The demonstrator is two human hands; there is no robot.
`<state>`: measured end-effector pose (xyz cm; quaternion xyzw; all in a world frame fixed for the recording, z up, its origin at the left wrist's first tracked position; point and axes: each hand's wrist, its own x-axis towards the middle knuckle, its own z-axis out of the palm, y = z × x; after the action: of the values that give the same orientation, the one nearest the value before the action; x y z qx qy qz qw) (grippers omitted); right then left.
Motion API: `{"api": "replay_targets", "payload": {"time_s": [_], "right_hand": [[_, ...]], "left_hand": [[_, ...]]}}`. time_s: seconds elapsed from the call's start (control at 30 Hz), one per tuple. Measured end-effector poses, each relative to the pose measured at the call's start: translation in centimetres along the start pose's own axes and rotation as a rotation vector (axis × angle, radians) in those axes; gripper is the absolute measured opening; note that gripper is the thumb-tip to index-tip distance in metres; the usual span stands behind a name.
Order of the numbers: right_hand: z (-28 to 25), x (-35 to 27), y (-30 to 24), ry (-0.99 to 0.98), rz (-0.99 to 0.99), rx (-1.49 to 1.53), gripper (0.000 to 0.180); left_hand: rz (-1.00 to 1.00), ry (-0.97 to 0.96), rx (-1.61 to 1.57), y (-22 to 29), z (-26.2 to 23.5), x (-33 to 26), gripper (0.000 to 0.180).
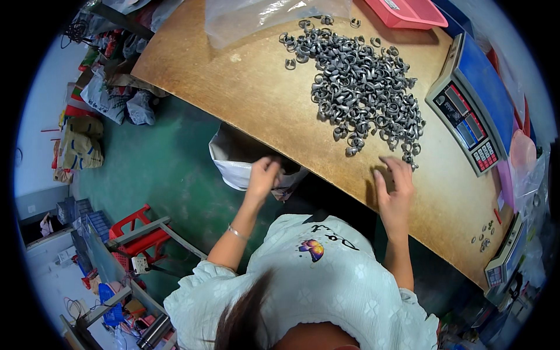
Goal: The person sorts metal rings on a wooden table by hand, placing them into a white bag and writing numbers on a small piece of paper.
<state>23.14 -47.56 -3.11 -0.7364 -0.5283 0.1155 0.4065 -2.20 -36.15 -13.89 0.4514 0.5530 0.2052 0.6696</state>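
Green floor [163, 151], brown table [245, 81], big heap of grey rings [361, 81] on top, scale [466, 119] off to right, pink tray [411, 11] at far side. Right hand [396, 185] just by heap's near edge, thumb and fingers spread loose. Left hand [264, 176] over white bag [229, 173] by table edge, fingers curled, kinda blurry, can't tell if holding anything.

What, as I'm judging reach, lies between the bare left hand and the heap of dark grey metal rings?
Between the left hand and the heap, the head view shows the brown tabletop: its edge, then bare surface.
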Motion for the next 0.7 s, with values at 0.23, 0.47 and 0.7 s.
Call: {"api": "replay_targets", "payload": {"time_s": [0.23, 0.47, 0.7], "right_hand": [[4.0, 1.8, 0.9, 0.014, -0.151, -0.173, 0.019], [2.1, 0.6, 2.2, 0.075, -0.059, -0.036, 0.013], [2.0, 1.0, 1.1, 0.158, -0.119, -0.125, 0.014]], "left_hand": [[0.345, 0.336, 1.17, -3.7, -0.2, 5.2, 0.027], [0.299, -0.21, 1.445, -4.0, -1.2, -0.3, 0.018], [0.583, -0.03, 0.964, 1.7, 3.1, -4.5, 0.009]]}}
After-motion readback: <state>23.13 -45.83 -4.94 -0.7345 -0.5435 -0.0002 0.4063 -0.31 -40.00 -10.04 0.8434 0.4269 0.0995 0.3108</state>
